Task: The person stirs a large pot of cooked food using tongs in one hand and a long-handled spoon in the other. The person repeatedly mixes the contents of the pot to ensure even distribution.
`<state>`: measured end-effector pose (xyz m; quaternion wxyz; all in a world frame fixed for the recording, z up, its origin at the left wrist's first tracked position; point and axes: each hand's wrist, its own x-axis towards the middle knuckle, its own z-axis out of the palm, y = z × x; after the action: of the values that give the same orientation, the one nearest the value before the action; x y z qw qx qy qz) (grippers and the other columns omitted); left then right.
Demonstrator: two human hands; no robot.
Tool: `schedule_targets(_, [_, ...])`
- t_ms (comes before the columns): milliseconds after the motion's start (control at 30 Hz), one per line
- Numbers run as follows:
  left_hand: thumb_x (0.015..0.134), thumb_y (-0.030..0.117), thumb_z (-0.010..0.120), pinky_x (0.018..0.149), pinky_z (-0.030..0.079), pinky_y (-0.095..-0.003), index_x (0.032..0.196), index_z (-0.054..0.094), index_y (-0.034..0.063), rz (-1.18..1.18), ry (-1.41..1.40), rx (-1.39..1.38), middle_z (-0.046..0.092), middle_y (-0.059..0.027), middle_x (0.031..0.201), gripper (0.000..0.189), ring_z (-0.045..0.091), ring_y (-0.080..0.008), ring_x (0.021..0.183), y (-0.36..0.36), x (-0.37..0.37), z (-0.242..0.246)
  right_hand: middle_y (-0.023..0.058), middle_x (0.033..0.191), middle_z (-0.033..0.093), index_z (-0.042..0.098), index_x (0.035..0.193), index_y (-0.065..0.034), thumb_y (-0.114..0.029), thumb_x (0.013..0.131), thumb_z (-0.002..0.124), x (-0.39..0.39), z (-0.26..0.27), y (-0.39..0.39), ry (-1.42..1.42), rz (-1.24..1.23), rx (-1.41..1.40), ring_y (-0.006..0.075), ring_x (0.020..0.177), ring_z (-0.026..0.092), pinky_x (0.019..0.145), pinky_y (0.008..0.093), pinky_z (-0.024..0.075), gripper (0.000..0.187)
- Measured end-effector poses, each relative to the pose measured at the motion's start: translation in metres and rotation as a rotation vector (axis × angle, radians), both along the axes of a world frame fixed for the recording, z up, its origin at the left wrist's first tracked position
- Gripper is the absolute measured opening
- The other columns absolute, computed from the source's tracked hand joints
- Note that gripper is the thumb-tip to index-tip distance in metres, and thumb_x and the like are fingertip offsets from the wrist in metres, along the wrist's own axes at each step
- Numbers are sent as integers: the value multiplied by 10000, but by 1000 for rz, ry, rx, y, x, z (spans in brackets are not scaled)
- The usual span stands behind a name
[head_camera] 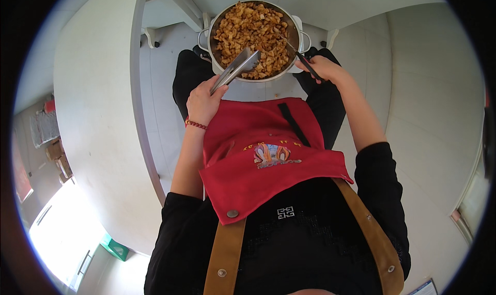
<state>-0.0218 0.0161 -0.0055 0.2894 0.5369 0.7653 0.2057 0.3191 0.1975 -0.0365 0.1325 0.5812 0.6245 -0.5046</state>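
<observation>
A wide two-handled metal pot [305,41] stands before me between my knees, filled with browned, chopped pieces of food [252,31]. My left hand [204,102] grips stainless steel tongs [233,71] near their rear end. The tongs' tips reach over the near part of the food and stand somewhat apart; whether they pinch a piece I cannot tell. In my right hand [322,67], at the pot's near right rim, is a utensil with a black handle [309,65]. Its thin metal end slants in over the rim and meets the food; its exact kind is unclear.
Under the pot shows a white support [296,67]. White panels, perhaps table or cabinet sides, rise at the left [100,81] and beyond the pot [310,0]. Cardboard boxes [58,155] and a green plastic object [115,248] are far left. A red apron [267,120] covers my lap.
</observation>
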Motion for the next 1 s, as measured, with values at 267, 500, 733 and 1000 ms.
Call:
schedule_targets(267, [894, 380, 742, 828, 546, -393, 1246, 717, 98, 115, -2, 121, 742, -133, 1037, 452, 713, -315, 953, -7, -15, -5, 147, 682, 653, 673, 714, 15, -890, 731, 613, -28, 45, -16, -79, 335, 23, 245, 570, 670, 567, 367, 524, 907])
schedule_targets(500, [901, 375, 736, 855, 541, -382, 1255, 711, 82, 168, -45, 110, 744, -138, 1071, 460, 715, -300, 962, 1, -21, -1, 167, 691, 641, 687, 752, 8, -835, 733, 665, 17, 64, -27, -148, 387, 179, 342, 704, 669, 662, 441, 502, 843])
schedule_targets(733, [905, 377, 731, 869, 541, -381, 1256, 711, 82, 191, -47, 64, 741, -147, 1105, 459, 715, -304, 987, 2, -24, 5, 121, 611, 598, 632, 693, 14, -802, 732, 703, 10, 63, -17, -80, 295, 114, 235, 581, 639, 566, 370, 480, 820])
schedule_targets(1000, [895, 373, 742, 873, 542, -387, 1260, 710, 89, 181, -55, 48, 742, -145, 1102, 464, 714, -309, 993, -2, -21, 2, 116, 566, 609, 641, 672, 7, -818, 726, 689, -16, 53, -8, -139, 461, 157, 239, 570, 667, 578, 359, 510, 829])
